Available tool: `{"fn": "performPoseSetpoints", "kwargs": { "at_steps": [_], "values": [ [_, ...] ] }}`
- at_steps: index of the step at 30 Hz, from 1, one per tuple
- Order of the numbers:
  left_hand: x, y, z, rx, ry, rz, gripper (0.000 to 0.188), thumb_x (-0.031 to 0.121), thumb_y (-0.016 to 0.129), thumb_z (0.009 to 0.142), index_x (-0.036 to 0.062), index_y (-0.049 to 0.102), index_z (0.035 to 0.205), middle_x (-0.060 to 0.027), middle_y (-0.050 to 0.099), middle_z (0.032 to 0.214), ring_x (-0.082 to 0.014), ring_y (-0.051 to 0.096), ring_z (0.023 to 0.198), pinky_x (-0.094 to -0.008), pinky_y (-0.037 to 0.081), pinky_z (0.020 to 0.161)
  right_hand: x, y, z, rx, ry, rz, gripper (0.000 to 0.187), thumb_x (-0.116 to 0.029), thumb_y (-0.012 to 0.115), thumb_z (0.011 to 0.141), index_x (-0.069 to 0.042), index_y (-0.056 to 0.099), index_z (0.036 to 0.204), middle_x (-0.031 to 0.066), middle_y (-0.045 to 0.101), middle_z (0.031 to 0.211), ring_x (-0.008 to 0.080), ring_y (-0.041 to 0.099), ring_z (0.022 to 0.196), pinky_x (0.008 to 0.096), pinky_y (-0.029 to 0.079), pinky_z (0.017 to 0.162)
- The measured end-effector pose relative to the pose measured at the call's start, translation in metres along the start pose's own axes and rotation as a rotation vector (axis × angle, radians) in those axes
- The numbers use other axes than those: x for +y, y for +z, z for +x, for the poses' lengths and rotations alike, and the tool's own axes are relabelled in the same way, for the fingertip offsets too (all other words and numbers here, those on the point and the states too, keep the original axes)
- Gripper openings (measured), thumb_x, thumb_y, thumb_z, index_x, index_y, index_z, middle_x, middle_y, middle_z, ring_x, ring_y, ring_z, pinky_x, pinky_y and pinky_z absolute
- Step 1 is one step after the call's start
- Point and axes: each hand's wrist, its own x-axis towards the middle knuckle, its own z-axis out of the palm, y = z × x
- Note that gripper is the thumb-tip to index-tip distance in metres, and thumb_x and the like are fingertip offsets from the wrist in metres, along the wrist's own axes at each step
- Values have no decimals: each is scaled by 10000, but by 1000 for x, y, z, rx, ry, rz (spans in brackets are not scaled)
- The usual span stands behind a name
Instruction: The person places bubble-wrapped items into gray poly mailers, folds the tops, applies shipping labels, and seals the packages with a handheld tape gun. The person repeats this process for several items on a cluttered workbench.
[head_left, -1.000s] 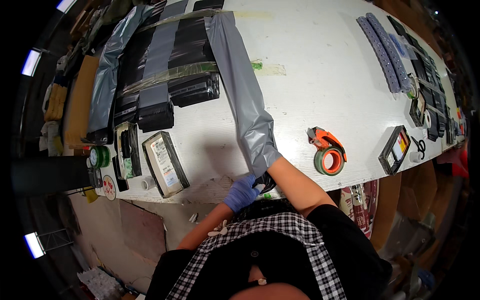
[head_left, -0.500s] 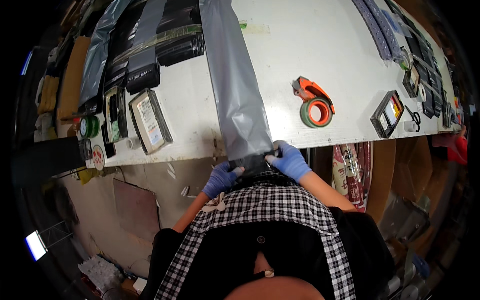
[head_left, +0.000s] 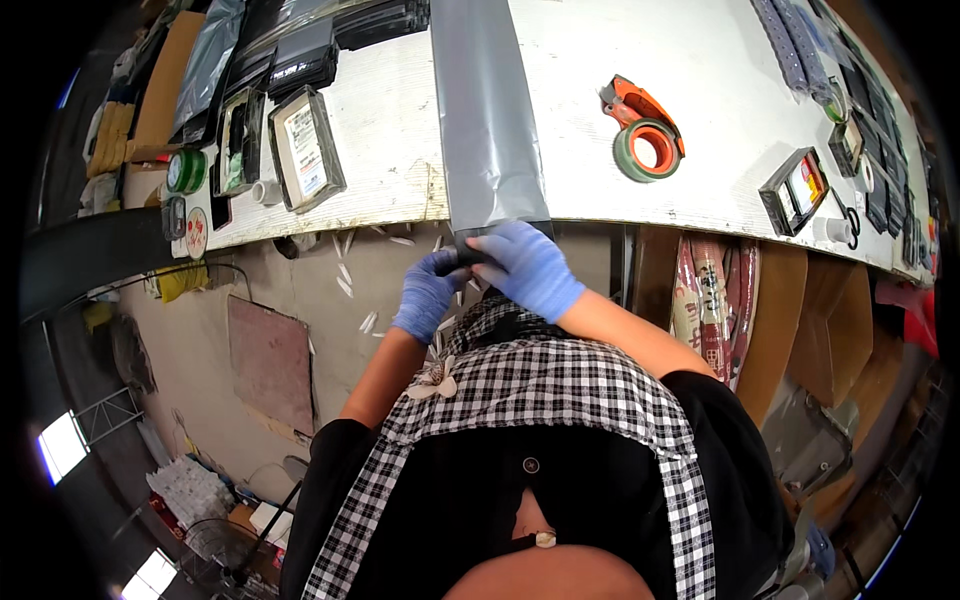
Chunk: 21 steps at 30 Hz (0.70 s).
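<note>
A long grey plastic bag (head_left: pixel 488 120) stretches over the white table (head_left: pixel 380 150) and its black end hangs past the near edge. My right hand (head_left: pixel 532 270), in a blue glove, reaches across this end with thumb and fingers closed on it. Just left of it and lower, my left hand (head_left: pixel 426 294), gloved likewise, pinches the black end's left corner. Both hands are in front of the table edge, close to the checked apron (head_left: pixel 530 385). The fingertips partly hide the black end.
An orange tape dispenser (head_left: pixel 648 135) lies right of the bag. Two shallow boxes (head_left: pixel 305 150) and green tape (head_left: pixel 186 171) are at the left, below stacks of black bags (head_left: pixel 305 55). Another box (head_left: pixel 795 192) and scissors (head_left: pixel 852 222) lie right. White scraps (head_left: pixel 369 322) litter the floor.
My right hand has moved left over the bag's black end, close to my left hand. Table and things on it appear higher in the picture.
</note>
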Motion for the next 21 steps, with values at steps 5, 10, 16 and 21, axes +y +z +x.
{"fn": "performPoseSetpoints", "kwargs": {
  "at_steps": [5, 10, 16, 21],
  "values": [
    [-5, 3, 3, 31, -29, 20, 236, -19, 706, 845, -19, 671, 1078, -62, 708, 941, -125, 655, 828, -276, 544, 773, 6, 18, 10, -136, -113, -200, 151, -251, 672, 830, -107, 657, 875, 88, 616, 898, 273, 605, 897, 396, 505, 788],
    [-22, -4, 9, 21, 33, 57, 238, -6, 719, 831, -11, 681, 1066, -77, 715, 943, -148, 657, 818, -278, 542, 759, 43, -29, -72, -178, -113, -49, 168, -264, 647, 864, -102, 602, 880, 106, 600, 892, 317, 580, 834, 406, 495, 765],
    [28, -40, 25, 320, 637, 817, 369, -19, 677, 784, 89, 667, 1136, -129, 670, 1036, -298, 642, 966, -390, 518, 859, 124, -120, -165, -1033, 757, -477, 269, -244, 602, 910, -65, 684, 1092, 207, 670, 1113, 390, 611, 1093, 458, 489, 951],
    [97, -50, 107, 395, 1272, 1106, 336, 5, 673, 779, 114, 647, 1096, -136, 636, 1100, -330, 592, 1093, -440, 492, 916, 93, -96, 18, 151, -150, -343, 192, -115, 657, 844, -70, 591, 1019, 134, 619, 1005, 336, 607, 975, 420, 514, 814]
  ]
}}
